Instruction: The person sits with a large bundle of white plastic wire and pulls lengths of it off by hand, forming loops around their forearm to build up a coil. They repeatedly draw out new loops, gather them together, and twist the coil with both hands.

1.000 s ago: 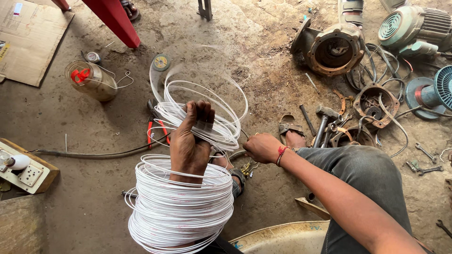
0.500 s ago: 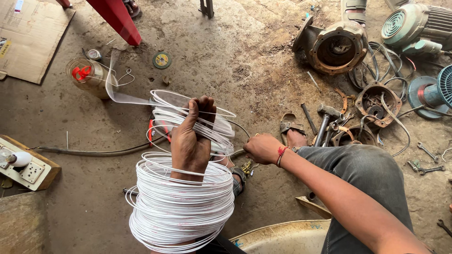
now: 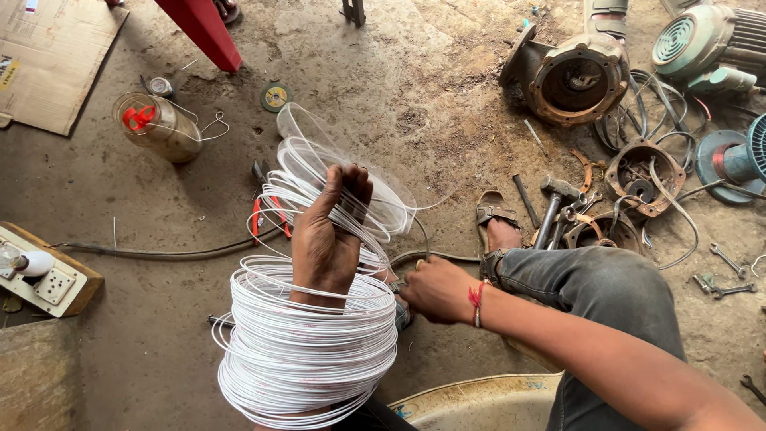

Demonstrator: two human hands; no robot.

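Overhead, one left hand [image 3: 325,239] clamps one white wire coil [image 3: 307,351] — right hand [image 3: 437,289] closed, contents hidden.

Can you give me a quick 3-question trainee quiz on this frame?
1. True or false: the left hand is passed through the coil of white wire and grips loose loops above it.
2. Where is the right hand? A) on the hammer B) low by the floor beside the coil C) on the plastic jar
3. Fill in: on the wooden board at the left edge, a bulb sits next to a ____.

Key
1. True
2. B
3. socket
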